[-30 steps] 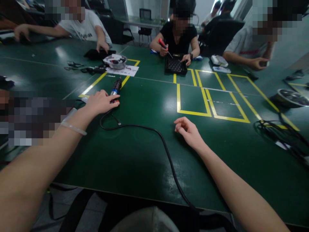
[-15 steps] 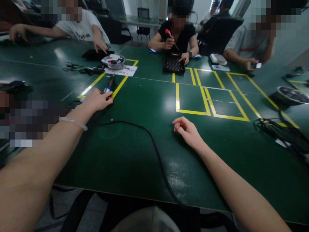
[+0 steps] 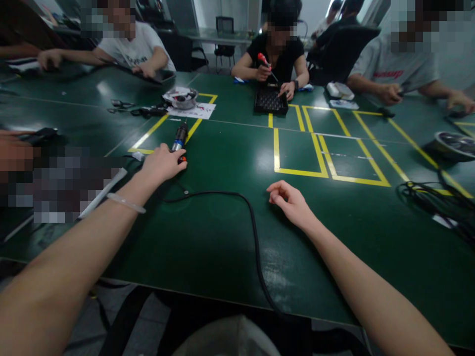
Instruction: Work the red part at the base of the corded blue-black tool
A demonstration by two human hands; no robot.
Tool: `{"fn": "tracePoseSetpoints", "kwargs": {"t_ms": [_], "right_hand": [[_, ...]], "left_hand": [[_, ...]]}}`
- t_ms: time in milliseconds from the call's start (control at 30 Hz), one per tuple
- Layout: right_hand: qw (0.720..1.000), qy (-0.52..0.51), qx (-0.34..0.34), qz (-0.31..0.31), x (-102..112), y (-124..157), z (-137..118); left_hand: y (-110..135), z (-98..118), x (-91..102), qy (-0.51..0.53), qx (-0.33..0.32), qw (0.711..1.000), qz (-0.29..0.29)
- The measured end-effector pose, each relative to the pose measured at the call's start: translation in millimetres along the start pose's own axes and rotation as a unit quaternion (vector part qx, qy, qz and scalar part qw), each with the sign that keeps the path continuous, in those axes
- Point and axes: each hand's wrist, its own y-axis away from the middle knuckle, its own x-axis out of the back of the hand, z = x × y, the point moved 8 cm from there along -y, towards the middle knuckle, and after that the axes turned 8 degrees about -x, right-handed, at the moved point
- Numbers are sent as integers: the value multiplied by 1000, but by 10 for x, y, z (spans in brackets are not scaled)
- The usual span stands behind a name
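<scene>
My left hand (image 3: 163,163) is closed around the rear of a corded electric screwdriver (image 3: 179,138), a dark tool with a blue and silver band and an orange-red part near my fingers. It lies on the green table with its nose pointing away from me, and my palm hides much of its back end. From it a black cord (image 3: 256,237) curves across the table and over the near edge. To the right, my right hand (image 3: 287,198) rests on the tabletop, its fingers loosely curled together with nothing in them.
A clear bowl of small parts (image 3: 182,99) stands on a white paper beyond the tool. Yellow tape rectangles (image 3: 300,173) mark the table. Across from me a person works with a red screwdriver (image 3: 264,60) over a black tray (image 3: 270,104). Coiled black cables (image 3: 438,198) lie far right.
The view has shifted slightly. My left hand and the electric screwdriver have slid a little right and toward me, and the cord has moved with them. My right hand stays almost in place.
</scene>
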Motion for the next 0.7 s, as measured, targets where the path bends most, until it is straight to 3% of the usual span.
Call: {"fn": "tracePoseSetpoints", "kwargs": {"t_ms": [333,500,700], "right_hand": [[1000,3,6,-6,-21,9,-20],[999,21,27,8,-1,34,-100],[986,158,59,8,-111,101,-250]], "left_hand": [[368,567,141,-18,-23,1000,6],[642,1081,246,-13,-51,998,22],[896,1738,346,-14,-108,993,50]]}}
